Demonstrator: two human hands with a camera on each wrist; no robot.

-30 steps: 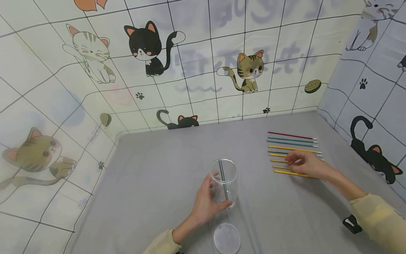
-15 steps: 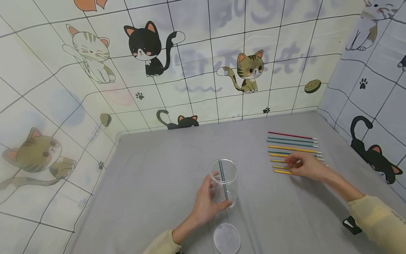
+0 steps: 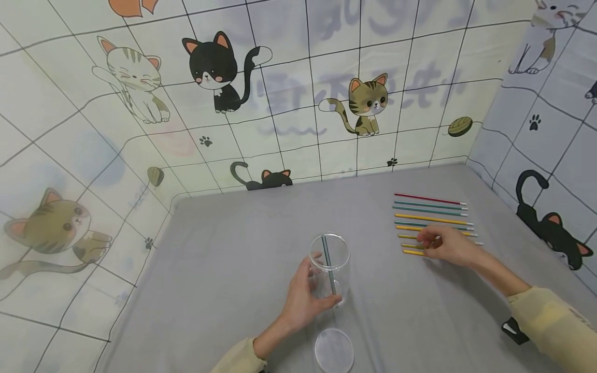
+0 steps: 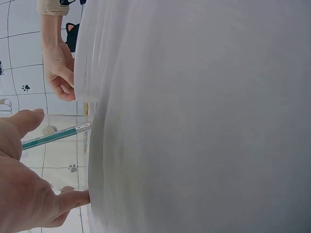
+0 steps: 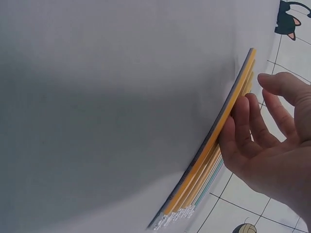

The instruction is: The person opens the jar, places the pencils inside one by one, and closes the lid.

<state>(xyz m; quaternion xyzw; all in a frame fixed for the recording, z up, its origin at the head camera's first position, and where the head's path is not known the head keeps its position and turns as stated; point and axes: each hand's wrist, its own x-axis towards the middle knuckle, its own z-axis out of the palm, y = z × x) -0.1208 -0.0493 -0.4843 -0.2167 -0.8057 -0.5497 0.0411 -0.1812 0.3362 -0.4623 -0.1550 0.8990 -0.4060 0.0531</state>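
Observation:
My left hand (image 3: 300, 300) grips a clear plastic jar (image 3: 344, 267), thumb on the near side and fingers round the left. One teal pencil (image 3: 328, 259) leans inside; the left wrist view shows its lower end (image 4: 83, 126) close to the table. My right hand (image 3: 450, 246) is over the near pencils of a row lying side by side, fingers bent and thumb apart from the fingertips in the right wrist view. Its lower fingers (image 5: 231, 141) lie against the nearest yellow pencil (image 5: 214, 133). A red pencil (image 3: 429, 198) lies farthest back, with teal pencils (image 3: 429, 205) beside it.
A round clear lid (image 3: 333, 350) lies on the grey cloth (image 3: 233, 269) in front of the jar. A black object (image 3: 514, 331) is by the right sleeve. Cat-printed cloth walls (image 3: 289, 103) stand behind and at both sides.
My right hand has shifted slightly left and toward me over the near yellow pencils, its sleeve moving with it. The left hand, jar and lid have stayed put.

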